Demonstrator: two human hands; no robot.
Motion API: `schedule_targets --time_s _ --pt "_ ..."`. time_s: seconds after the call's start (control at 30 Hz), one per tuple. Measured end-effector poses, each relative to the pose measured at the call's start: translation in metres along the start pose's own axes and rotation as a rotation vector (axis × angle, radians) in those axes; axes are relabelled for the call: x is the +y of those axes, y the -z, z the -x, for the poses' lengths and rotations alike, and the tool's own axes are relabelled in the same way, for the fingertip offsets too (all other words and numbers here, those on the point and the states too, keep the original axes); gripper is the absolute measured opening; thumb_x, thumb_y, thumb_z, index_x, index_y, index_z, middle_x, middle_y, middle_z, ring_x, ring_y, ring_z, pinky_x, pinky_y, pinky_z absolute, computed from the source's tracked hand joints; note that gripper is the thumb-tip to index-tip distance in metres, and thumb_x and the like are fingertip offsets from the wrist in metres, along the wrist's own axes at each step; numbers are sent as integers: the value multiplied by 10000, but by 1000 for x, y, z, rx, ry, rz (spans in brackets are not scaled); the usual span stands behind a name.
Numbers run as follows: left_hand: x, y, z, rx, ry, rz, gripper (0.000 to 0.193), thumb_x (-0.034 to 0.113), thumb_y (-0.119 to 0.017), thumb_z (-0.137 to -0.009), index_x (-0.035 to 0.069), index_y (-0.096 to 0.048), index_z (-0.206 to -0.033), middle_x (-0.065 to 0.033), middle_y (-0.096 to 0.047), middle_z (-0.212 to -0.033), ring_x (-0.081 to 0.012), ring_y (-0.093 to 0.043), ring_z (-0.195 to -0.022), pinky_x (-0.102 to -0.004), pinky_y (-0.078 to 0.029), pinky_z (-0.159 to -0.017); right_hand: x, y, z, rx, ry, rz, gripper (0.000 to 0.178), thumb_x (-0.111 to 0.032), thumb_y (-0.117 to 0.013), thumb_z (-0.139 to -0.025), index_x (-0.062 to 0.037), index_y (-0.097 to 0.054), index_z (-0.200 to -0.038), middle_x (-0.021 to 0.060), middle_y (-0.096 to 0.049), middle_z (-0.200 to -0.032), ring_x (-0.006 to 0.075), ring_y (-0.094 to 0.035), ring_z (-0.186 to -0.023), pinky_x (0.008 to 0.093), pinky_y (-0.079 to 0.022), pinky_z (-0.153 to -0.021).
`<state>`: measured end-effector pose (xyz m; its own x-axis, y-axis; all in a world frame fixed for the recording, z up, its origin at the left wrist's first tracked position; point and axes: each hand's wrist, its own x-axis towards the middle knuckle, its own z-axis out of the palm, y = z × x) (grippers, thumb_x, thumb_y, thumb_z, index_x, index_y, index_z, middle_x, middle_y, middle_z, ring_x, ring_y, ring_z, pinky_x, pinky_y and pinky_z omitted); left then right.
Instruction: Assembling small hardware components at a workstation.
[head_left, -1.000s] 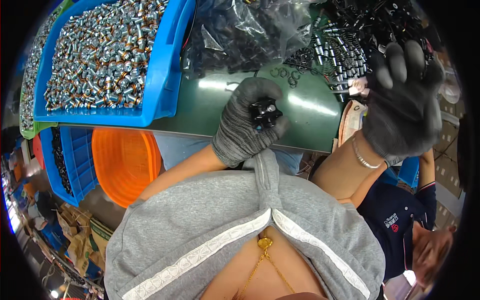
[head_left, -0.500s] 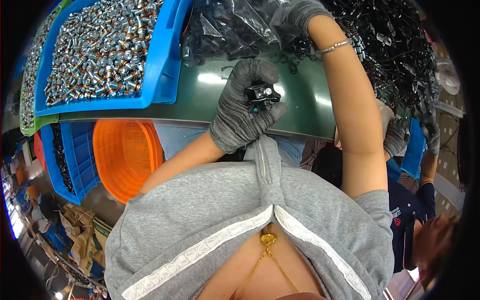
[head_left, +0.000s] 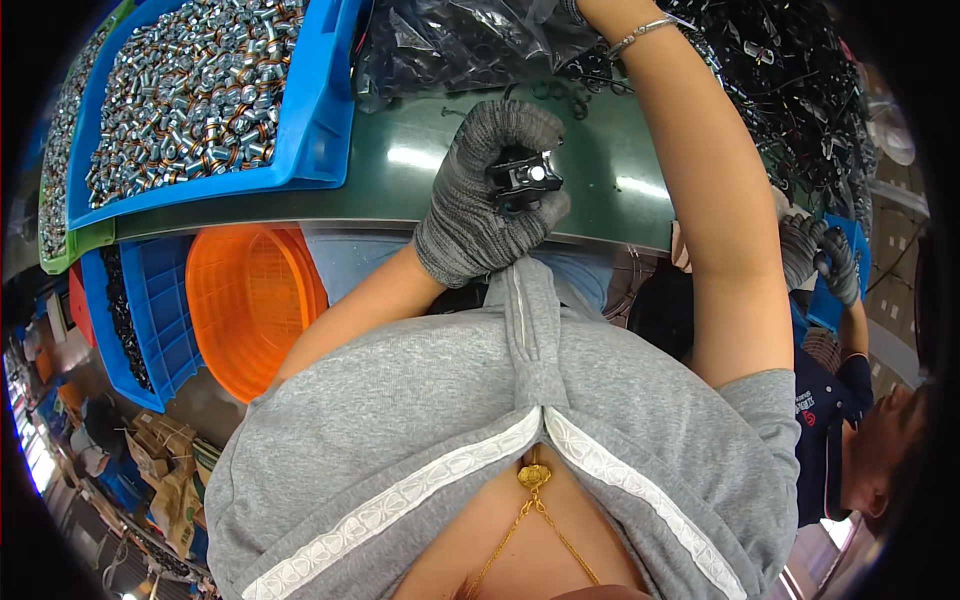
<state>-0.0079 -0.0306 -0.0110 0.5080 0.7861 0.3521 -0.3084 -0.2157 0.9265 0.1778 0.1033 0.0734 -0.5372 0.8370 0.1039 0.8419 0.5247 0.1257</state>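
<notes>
My left hand [head_left: 470, 205], in a grey knitted glove, is closed around a small black clamp-like part [head_left: 520, 178] just above the green tabletop. A bright round metal piece, like a bolt head, shows on the part's outer face; much of the rest is covered by my fingers. My right arm [head_left: 715, 190] reaches far forward over the table. Only a sliver of its glove [head_left: 571, 9] shows at the top edge, beside a clear plastic bag [head_left: 450, 50] with dark parts in it. Those fingers are out of sight.
A blue tray [head_left: 315, 130] full of metal bolts with orange-brown rings stands at left. Black rings [head_left: 565, 92] lie by the bag, and a heap of black parts [head_left: 780, 90] fills the far right. Below the table edge sits an orange basket [head_left: 250, 310]. At right, a co-worker's gloved hands [head_left: 820, 255] work.
My right hand has moved farther forward, almost out of the picture. My left hand keeps the black part, tilted slightly differently. The co-worker's hands have come together.
</notes>
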Motion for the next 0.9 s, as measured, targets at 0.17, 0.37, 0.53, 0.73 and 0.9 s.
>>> schedule_targets --time_s 0.17,0.37,0.53,0.73,0.9 --pt "-3 2 -2 3 25 29 526 20 -791 -681 104 -535 -1132 -110 -575 -1190 -210 -582 -1115 -371 -483 -984 14 -2 13 108 -81 -16 261 -202 -641 -817 -76 -714 -1033 198 -692 -1092 295 -663 -1022 381 -520 -903" --pt "-2 2 -6 24 90 109 604 29 -806 -700 98 -505 -1219 -97 -568 -1213 -212 -576 -1146 -373 -482 -1013 9 13 83 413 -619 -618 366 -208 -670 -884 -57 -639 -1215 143 -648 -1099 259 -628 -995 391 -521 -878" --pt "0 5 -3 33 98 101 674 35 -798 -717 100 -451 -1291 -87 -555 -1223 -207 -566 -1162 -364 -489 -1011 -89 42 130 373 -561 -1176 303 -238 -777 -835 -91 -705 -1090 65 -648 -1066 207 -630 -977 353 -519 -859" --pt "-5 3 -2 -16 84 101 720 6 -777 -704 98 -425 -1325 -77 -543 -1231 -208 -559 -1179 -359 -500 -1006 -114 34 126 314 -521 -853 252 -273 -837 -738 -108 -760 -912 77 -635 -1018 230 -639 -979 361 -523 -863" --pt "-3 2 -4 60 46 84 580 61 -768 -738 103 -478 -1239 -58 -605 -1092 -162 -632 -983 -302 -544 -834 -117 33 123 290 -565 -939 299 -305 -844 -716 -96 -763 -914 82 -623 -1023 239 -627 -970 363 -522 -849"
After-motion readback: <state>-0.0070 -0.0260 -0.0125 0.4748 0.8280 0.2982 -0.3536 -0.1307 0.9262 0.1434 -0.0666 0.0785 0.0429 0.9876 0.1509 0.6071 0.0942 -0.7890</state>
